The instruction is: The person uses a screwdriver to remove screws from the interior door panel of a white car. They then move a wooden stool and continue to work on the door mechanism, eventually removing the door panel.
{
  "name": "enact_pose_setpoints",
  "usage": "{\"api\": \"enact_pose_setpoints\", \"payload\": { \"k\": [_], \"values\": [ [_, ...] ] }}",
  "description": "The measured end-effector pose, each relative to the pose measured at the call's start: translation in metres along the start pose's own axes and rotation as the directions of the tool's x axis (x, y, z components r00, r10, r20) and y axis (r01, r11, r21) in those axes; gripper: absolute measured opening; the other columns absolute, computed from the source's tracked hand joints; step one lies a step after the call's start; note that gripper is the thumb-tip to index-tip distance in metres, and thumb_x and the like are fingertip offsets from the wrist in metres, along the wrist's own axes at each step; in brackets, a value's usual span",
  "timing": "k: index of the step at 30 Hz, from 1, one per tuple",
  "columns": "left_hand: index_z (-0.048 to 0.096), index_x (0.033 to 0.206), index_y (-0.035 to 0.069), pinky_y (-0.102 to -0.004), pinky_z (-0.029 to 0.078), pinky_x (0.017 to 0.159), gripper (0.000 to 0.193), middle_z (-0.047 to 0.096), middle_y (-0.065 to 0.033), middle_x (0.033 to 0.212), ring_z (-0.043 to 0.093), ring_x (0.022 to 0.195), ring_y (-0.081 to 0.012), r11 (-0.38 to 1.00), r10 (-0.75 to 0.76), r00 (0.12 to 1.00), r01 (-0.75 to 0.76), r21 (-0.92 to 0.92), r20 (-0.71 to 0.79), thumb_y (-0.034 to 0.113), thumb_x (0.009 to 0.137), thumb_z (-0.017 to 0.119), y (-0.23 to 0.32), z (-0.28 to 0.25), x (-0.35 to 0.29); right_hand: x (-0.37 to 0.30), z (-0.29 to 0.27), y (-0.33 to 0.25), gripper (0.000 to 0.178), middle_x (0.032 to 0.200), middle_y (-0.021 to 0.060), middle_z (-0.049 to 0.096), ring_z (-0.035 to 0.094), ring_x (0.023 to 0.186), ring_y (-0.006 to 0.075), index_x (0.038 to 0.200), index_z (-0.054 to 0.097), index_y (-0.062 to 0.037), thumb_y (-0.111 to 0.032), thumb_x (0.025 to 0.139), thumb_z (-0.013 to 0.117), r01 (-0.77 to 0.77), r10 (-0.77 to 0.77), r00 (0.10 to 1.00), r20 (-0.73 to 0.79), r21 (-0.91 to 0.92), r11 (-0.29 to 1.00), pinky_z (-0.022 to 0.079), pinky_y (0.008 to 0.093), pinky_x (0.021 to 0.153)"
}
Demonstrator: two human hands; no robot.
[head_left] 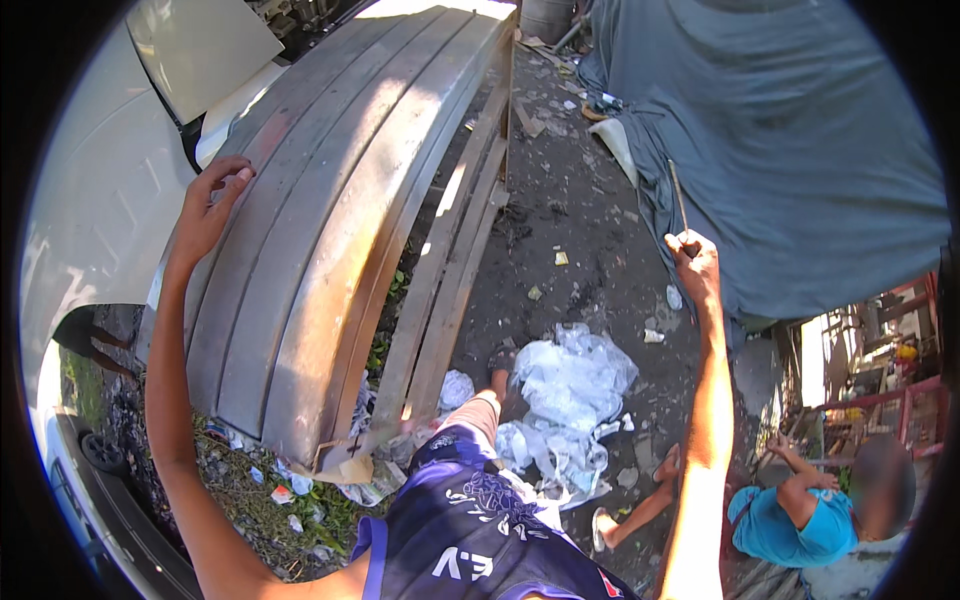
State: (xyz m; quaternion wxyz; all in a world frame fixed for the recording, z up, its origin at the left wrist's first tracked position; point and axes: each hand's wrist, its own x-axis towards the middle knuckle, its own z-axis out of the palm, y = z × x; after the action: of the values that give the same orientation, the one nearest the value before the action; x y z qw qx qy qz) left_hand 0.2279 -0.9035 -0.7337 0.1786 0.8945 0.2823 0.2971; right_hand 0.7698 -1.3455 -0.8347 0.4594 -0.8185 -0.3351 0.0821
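My left hand [217, 205] hovers over or rests against a large grey curved panel [330, 190] with long grooves; I cannot tell whether it touches. Its thumb and fingertips come together in a loose pinch, and anything between them is too small to make out. Out to the right, my right hand [697, 265] is closed around a thin brown stick [678, 195], which points up and away from me. Behind the stick hangs a big blue-grey tarp [770, 150].
Wooden planks [450, 260] run along the panel's right side. Crumpled clear plastic [570, 380] lies on the littered dark ground. A white vehicle [105, 200] stands at the left. A person in a blue shirt [800, 525] is at the lower right, near red metal bars [900, 400].
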Motion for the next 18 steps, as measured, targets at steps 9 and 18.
{"api": "enact_pose_setpoints", "payload": {
  "k": [9, 18],
  "values": [
    [0.054, 0.14, 0.012, -0.0548, 0.045, 0.103, 0.061, 0.057, -0.0254, 0.136, 0.057, 0.123, -0.0455, 0.786, -0.319, 0.916, 0.398, 0.473, -0.242, 0.058, 0.101, 0.046, -0.183, 0.052, 0.163, 0.28, 0.135, -0.13, 0.024, 0.069, 0.0143, 0.063, 0.061, 0.06, 0.0306, 0.099, 0.068, -0.0033, -0.025, 0.092, 0.073, 0.555, -0.505, 0.831, 0.232, -0.298, 0.777, 0.046, 0.0387, 0.06],
    [0.058, 0.136, 0.006, -0.0493, 0.047, 0.1, 0.069, 0.068, -0.0231, 0.118, 0.064, 0.113, -0.0418, 0.626, -0.631, 0.697, 0.717, 0.306, -0.342, 0.06, 0.104, 0.032, -0.157, 0.074, 0.194, 0.549, 0.314, -0.238, 0.023, 0.094, 0.0202, 0.072, 0.069, 0.089, 0.0401, 0.103, 0.072, -0.0072, -0.024, 0.086, 0.072, 0.706, -0.674, 0.708, 0.209, -0.221, 0.673, 0.055, 0.0462, 0.081]
  ]
}}
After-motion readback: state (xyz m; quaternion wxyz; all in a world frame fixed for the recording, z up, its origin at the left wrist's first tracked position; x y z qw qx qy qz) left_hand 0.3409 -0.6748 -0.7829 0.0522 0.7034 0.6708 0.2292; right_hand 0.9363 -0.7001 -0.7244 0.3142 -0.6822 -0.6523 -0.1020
